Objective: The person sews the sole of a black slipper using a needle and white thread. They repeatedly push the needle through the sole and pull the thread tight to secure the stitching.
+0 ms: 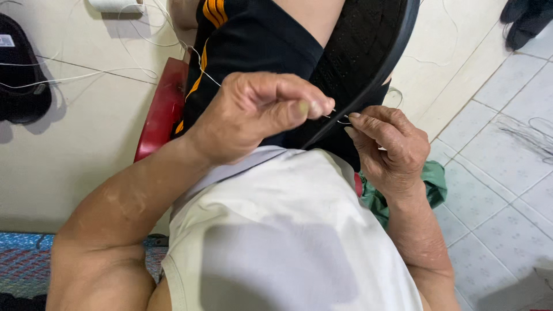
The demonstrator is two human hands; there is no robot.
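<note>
Nearest you, white shirt (288,230) fills the lower frame, w/ your left hand (259,112) just above it, thumb & fingers pinched shut on a thin white thread (207,74) that runs up-left across the black shorts w/ orange stripes (247,40). Your right hand (389,150) sits beside it, fingertips closed on the rim of the black shoe sole (363,52) held over your lap; whether a needle's in there, can't tell. Further out: red stool edge (164,106), green cloth (435,184), tiled floor (495,144).
</note>
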